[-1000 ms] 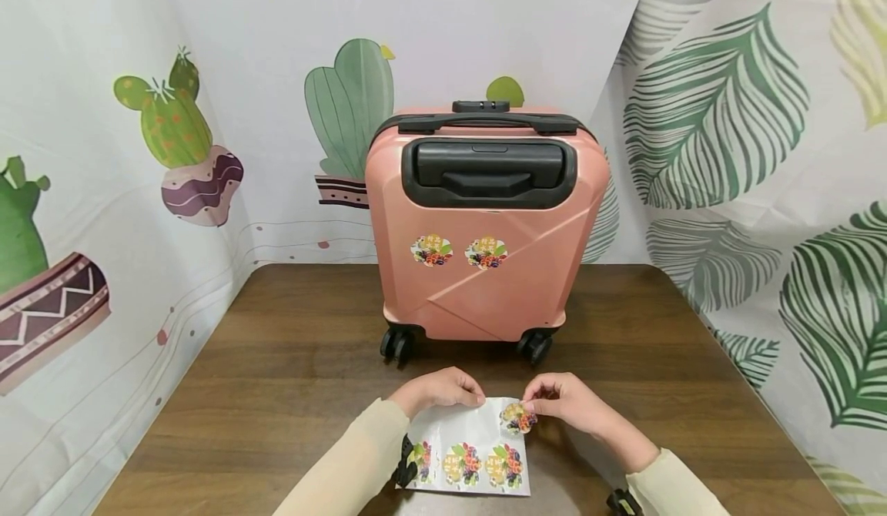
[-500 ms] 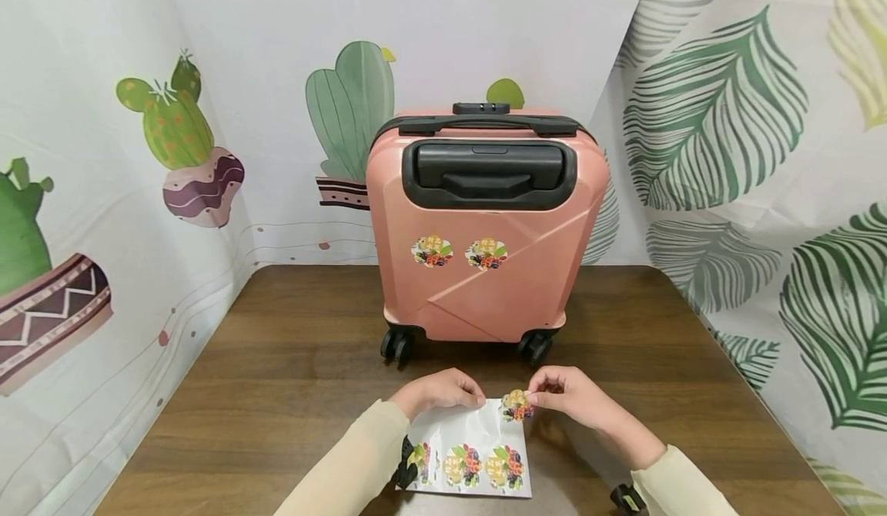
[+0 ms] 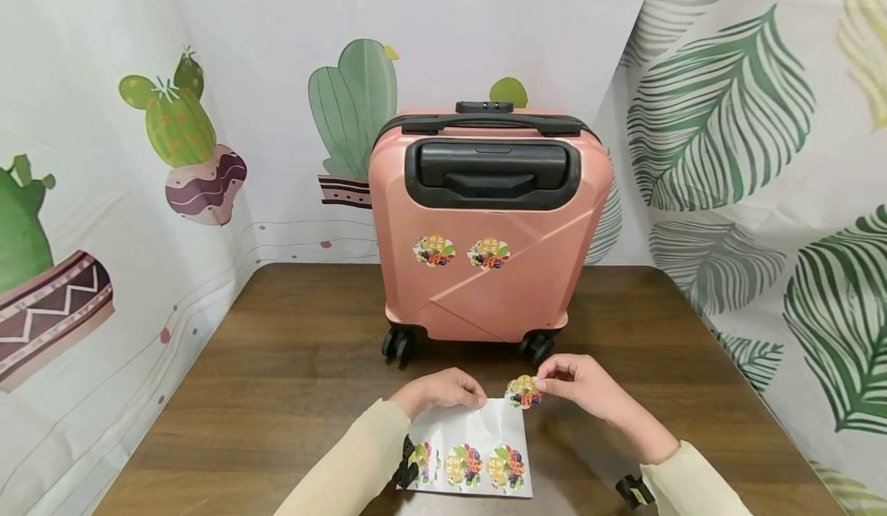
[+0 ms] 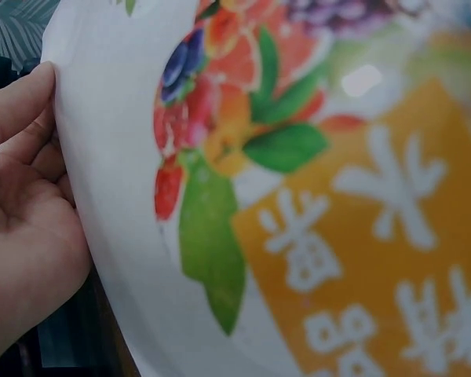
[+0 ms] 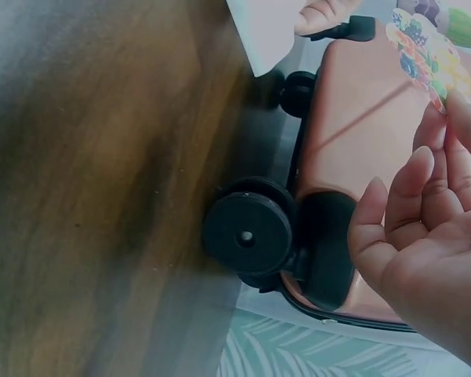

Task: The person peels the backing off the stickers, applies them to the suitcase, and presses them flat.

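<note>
A round fruit-print sticker (image 3: 524,393) is pinched at its right edge by my right hand (image 3: 582,385), above the sheet's top right corner. In the right wrist view the sticker (image 5: 425,51) stands up between thumb and forefinger of the right hand (image 5: 432,212), other fingers loosely curled. My left hand (image 3: 445,390) pinches the top edge of the white sticker sheet (image 3: 467,425); several fruit stickers show along its lower part. Close up, the left wrist view has the left hand (image 4: 31,196) at the sheet's edge (image 4: 114,157). Part of the sheet is hidden behind the left forearm.
Behind the hands a pink suitcase (image 3: 478,304) stands upright on black wheels, with two round fruit stickers (image 3: 488,254) side by side on its face. Everything rests on a brown wooden table (image 3: 277,362). Printed cloth (image 3: 263,77) hangs behind and at both sides.
My right hand has lifted the sticker up and slightly right, off the sheet's top right corner. The left hand has stayed at the sheet's top edge.
</note>
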`<state>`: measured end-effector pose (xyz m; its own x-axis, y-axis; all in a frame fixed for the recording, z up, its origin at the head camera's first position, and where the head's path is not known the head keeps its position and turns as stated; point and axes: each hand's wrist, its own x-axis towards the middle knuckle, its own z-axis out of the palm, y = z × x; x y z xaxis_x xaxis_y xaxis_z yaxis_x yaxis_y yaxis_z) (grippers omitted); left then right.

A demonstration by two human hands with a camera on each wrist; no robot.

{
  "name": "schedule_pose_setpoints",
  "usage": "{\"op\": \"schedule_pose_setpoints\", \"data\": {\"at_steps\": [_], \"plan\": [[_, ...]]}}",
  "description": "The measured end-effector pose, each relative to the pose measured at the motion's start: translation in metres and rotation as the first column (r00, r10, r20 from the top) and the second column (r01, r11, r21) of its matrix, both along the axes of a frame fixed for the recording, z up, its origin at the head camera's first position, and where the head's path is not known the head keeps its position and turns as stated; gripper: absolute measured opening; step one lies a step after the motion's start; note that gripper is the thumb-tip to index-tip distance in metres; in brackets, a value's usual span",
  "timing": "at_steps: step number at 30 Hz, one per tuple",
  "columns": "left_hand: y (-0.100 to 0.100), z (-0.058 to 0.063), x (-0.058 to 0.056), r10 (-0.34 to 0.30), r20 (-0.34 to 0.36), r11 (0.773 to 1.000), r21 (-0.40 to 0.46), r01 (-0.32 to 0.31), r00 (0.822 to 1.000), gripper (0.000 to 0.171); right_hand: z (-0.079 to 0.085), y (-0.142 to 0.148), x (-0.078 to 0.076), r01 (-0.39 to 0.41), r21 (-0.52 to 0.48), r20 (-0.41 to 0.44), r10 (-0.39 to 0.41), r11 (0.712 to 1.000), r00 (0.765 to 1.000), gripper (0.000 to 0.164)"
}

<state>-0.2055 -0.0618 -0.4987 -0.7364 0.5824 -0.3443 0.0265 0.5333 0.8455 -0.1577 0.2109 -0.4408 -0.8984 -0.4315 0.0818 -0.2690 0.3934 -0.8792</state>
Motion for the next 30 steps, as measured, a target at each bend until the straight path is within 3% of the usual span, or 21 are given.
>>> {"op": "schedule_pose_setpoints", "data": {"at_steps": [16, 30], "plan": [[0.000, -0.001, -0.001, 0.001, 0.001, 1.000, 0.004, -0.001, 1.000, 0.019, 0.023, 0.006, 0.001, 0.119, 0.009, -0.084, -0.118, 0.993, 0.989, 0.009], [0.000, 0.000, 0.000, 0.000, 0.000, 1.000, 0.011, 0.000, 1.000, 0.019, 0.040, 0.011, -0.002, 0.227, 0.010, -0.078, -0.225, 0.974, 0.971, 0.012]]}}
